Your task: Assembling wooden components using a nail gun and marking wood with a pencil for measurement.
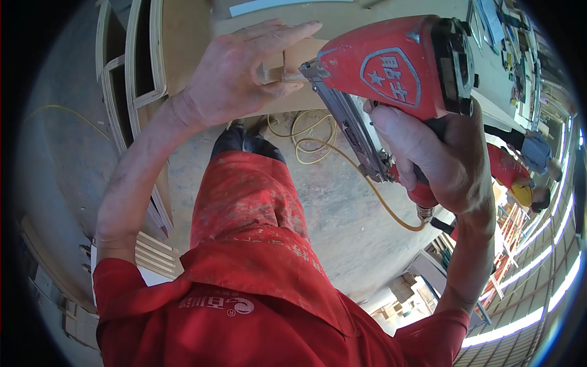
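My right hand (428, 150) is wrapped round the handle of a red nail gun (367, 70). Its metal nose points left, right by a pale wooden piece (299, 56) at the table's near edge. My left hand (235, 70) holds that piece, with the forefinger stretched along its far side and the thumb on its near side. Part of the wood is hidden behind the hand and the gun's nose. A yellow air hose (391, 214) joins the bottom of the gun's handle.
Plywood frames (131, 67) stand at the left. The worktable (269, 21) spans the top, with a white strip (275, 6) on it. Loops of hose lie on the concrete floor (348, 226). Other people (520, 165) are at the far right, near stacked timber (510, 238).
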`<act>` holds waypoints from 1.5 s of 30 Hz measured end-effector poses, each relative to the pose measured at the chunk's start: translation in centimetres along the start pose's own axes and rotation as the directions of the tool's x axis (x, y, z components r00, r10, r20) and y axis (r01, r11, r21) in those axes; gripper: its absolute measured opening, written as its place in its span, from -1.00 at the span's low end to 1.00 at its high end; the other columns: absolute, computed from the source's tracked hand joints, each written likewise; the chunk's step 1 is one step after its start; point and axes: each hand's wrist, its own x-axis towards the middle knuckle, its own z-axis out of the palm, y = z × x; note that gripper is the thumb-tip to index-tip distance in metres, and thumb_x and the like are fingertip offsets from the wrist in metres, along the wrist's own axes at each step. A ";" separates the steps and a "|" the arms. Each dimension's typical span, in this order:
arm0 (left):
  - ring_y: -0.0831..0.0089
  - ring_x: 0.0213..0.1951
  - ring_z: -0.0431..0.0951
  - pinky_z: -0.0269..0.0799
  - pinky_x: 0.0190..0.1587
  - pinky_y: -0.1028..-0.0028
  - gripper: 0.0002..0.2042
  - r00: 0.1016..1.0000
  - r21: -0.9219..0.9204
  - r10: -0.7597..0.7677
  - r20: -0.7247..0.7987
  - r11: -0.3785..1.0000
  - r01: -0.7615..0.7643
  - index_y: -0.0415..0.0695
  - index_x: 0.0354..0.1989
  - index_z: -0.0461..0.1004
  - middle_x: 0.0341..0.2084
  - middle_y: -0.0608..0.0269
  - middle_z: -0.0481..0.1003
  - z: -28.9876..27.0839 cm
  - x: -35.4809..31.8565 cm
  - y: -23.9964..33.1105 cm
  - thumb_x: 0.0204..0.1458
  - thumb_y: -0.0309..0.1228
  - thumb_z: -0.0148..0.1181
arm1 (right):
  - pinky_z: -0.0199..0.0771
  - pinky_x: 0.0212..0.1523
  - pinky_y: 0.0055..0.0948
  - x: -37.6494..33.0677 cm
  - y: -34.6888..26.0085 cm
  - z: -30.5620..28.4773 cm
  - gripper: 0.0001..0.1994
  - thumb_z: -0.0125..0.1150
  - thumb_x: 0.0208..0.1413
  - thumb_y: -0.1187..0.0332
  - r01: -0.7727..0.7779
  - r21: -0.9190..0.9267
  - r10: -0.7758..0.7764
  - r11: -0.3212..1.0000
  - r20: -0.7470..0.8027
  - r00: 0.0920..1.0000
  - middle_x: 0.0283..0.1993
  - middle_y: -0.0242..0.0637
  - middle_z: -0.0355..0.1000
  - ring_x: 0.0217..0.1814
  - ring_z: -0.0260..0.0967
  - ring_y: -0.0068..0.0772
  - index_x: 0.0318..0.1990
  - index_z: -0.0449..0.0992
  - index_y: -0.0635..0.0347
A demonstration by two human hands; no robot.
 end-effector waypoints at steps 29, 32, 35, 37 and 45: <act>-0.06 0.41 0.34 0.36 0.40 0.15 -0.29 1.000 -0.029 -0.015 0.013 0.999 0.015 -0.10 0.29 0.48 0.22 0.04 0.53 0.3 -0.4 -0.5 -0.16 -0.50 0.56 | 0.13 -0.67 -0.54 0.5 -0.9 0.2 -0.74 0.27 0.18 0.29 0.028 -0.086 -0.025 0.996 0.037 0.999 -0.62 -0.45 0.37 -0.75 0.18 -0.65 -0.09 0.60 0.30; -0.06 0.41 0.34 0.36 0.40 0.15 -0.29 1.000 -0.009 -0.019 0.009 1.000 0.019 -0.10 0.29 0.48 0.23 0.05 0.53 0.3 -0.4 -0.5 -0.16 -0.49 0.55 | 0.16 -0.65 -0.55 0.2 -0.8 0.1 -0.73 0.28 0.18 0.29 0.028 -0.143 -0.023 0.989 0.041 0.999 -0.58 -0.42 0.41 -0.74 0.21 -0.64 -0.08 0.60 0.30; -0.06 0.41 0.35 0.37 0.39 0.15 -0.29 1.000 -0.004 -0.013 0.006 1.000 0.013 -0.10 0.30 0.47 0.23 0.05 0.52 0.4 -0.5 -0.5 -0.16 -0.50 0.54 | 0.21 -0.63 -0.56 0.0 -0.7 0.3 -0.71 0.27 0.20 0.28 0.027 -0.130 -0.026 0.991 0.013 1.000 -0.55 -0.39 0.44 -0.72 0.24 -0.63 -0.06 0.60 0.32; -0.05 0.40 0.35 0.37 0.39 0.16 -0.27 1.000 -0.023 -0.007 -0.017 1.000 0.007 -0.10 0.31 0.47 0.24 0.02 0.52 0.5 -0.5 -0.5 -0.17 -0.51 0.54 | 0.25 -0.61 -0.56 -0.2 -0.6 0.5 -0.71 0.26 0.23 0.28 0.011 -0.118 -0.010 0.993 0.008 1.000 -0.54 -0.37 0.46 -0.72 0.26 -0.62 -0.04 0.60 0.33; 0.05 0.15 0.59 0.33 0.42 0.07 -0.20 0.979 -0.077 0.191 -0.072 0.978 -0.196 -0.23 0.39 0.34 0.11 0.01 0.59 0.4 0.4 -0.9 -0.13 -0.42 0.49 | 0.25 -0.62 -0.55 -0.6 -0.6 1.6 -0.75 0.21 0.30 0.32 0.046 -0.177 -0.052 0.983 -0.033 0.998 -0.62 -0.43 0.41 -0.73 0.25 -0.63 -0.06 0.59 0.35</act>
